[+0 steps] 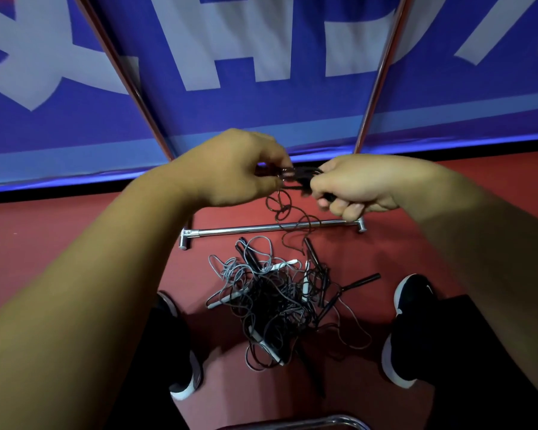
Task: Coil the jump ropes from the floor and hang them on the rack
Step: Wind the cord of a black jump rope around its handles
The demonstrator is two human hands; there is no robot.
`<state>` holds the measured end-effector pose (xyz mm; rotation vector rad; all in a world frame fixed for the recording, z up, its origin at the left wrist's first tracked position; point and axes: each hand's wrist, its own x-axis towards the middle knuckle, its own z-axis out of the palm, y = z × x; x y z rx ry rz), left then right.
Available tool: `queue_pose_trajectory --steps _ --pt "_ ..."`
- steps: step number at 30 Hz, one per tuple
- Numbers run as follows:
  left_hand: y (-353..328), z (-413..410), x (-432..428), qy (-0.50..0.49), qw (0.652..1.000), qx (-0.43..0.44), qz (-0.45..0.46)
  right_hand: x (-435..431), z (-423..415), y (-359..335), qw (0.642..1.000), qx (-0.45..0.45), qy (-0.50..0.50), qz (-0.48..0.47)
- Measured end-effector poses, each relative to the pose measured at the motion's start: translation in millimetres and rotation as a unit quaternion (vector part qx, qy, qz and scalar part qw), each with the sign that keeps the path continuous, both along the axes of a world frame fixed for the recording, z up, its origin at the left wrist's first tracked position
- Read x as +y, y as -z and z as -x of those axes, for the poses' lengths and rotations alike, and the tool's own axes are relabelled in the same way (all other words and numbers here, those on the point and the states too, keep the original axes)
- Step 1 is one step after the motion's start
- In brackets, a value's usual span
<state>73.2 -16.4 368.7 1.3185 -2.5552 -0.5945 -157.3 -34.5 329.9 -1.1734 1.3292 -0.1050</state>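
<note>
Head view looks down on both hands, raised close together and clamped on the same dark jump rope [302, 176]. The left hand [230, 169] pinches what seems a small bunch of loops, though blur hides detail. The right hand [357, 184] grips the rope just beside it. A loose length dangles in curls toward the pile of tangled ropes [280, 302] on the red floor [75, 243], between two dark shoes [415, 294], near the rack's chrome base bar [246, 230].
</note>
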Motion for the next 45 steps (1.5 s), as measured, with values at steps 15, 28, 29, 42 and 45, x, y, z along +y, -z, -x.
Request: queue_pose_trajectory --steps 15,28,29,42,45 --pt "22.1 22.4 7.5 -0.102 0.991 -0.016 0.089 -4.3 -16.1 -11.9 0.978 -0.101 0.139 0.12" --pt "6.1 11.6 5.3 -0.055 0.922 0.312 -0.223 -10.4 6.4 -30.7 0.964 -0.23 0.107 0.082" --pt "5.9 8.9 4.2 -0.058 0.93 0.292 -0.217 -10.6 8.8 -32.2 0.961 -0.242 0.109 0.076" --pt "2.6 6.9 0.4 -0.112 0.886 0.293 -0.342 -5.8 1.0 -33.8 0.962 -0.241 0.113 0.059" --pt "9.3 6.0 -1.4 -0.119 0.895 0.271 -0.333 -5.7 -0.2 -33.7 0.965 -0.226 0.121 0.063"
